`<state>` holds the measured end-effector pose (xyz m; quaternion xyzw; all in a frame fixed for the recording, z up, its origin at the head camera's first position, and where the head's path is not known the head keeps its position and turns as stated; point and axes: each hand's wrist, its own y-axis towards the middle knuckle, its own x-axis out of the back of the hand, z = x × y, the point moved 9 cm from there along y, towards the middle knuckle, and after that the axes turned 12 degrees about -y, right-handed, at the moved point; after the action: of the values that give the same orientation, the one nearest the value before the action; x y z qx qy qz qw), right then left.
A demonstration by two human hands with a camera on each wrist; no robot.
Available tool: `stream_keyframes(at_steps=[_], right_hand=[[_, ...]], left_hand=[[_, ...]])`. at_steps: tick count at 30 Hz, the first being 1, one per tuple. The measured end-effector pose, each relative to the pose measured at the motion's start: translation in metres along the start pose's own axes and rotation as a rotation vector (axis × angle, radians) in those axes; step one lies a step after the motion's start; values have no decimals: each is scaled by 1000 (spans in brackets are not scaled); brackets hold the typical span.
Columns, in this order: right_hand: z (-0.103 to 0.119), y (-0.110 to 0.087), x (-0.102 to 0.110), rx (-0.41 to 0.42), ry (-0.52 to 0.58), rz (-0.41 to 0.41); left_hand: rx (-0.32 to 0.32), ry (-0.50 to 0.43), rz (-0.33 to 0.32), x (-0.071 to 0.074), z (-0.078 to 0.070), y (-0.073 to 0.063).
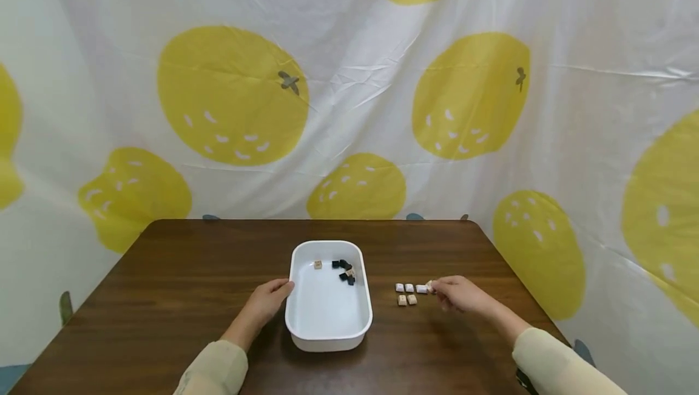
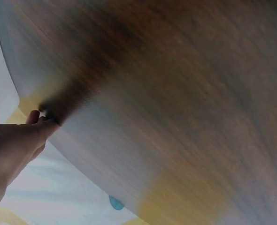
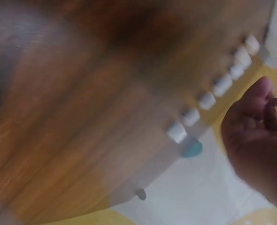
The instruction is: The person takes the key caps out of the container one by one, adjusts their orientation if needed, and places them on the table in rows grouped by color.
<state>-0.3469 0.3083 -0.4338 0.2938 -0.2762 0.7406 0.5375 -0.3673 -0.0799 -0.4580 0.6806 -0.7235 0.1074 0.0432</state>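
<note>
While a brown surface point(image 1: 180, 273) carries a white tray point(image 1: 327, 344), the left hand point(image 1: 264, 303) touches the tray's left side, its grip impossible to tell; the right hand point(image 1: 461, 293) pinches a cream block point(image 1: 429, 286) beside a row of 3 white blocks point(image 1: 409, 288), where a light fingertip hold should avoid nudging them or 2 tan blocks point(image 1: 402, 301) nearby.

Head view bright; wrist views dimmer, blurry
</note>
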Motion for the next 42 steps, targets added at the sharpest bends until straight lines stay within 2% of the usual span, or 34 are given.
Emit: stream_keyframes(at_steps=[4, 7, 9, 12, 16, 19, 22, 24, 27, 30, 34, 39, 42], right_hand=[[1, -3, -14, 51, -321, -68], [1, -4, -24, 48, -564, -100], [-1, -3, -29, 26, -667, -106], [-7, -2, -32, -12, -760, -96], [-16, -6, -27, -44, -809, -71], [-17, -11, -15, -37, -850, -131], [-9, -17, -1, 51, -884, -247], [-2, -20, 3, 155, -886, -297], [1, -24, -1, 295, -876, -269], [-1, -25, -10, 381, -875, -222], [-3, -26, -15, 438, -872, -239], [-2, -28, -11, 451, -854, -377], [-3, -28, -10, 436, -844, -416]], left_hand=[[-6, -1, -8, 1, 1, 2], [-17, 3, -11, 2, 1, 3], [-23, -1, -10, 1, 1, 3], [-19, -10, -12, 1, 3, 5], [-8, -14, -12, -1, 5, 5], [-10, -10, -7, -2, 4, 5], [-12, -11, -9, -2, 4, 6], [-16, -6, -12, -1, 3, 6], [-10, -3, -18, -1, 4, 5], [-4, 4, -20, 0, 4, 5], [2, 7, -18, 0, 6, 5], [2, 1, -23, 0, 6, 5], [-3, 0, -24, 0, 5, 5]])
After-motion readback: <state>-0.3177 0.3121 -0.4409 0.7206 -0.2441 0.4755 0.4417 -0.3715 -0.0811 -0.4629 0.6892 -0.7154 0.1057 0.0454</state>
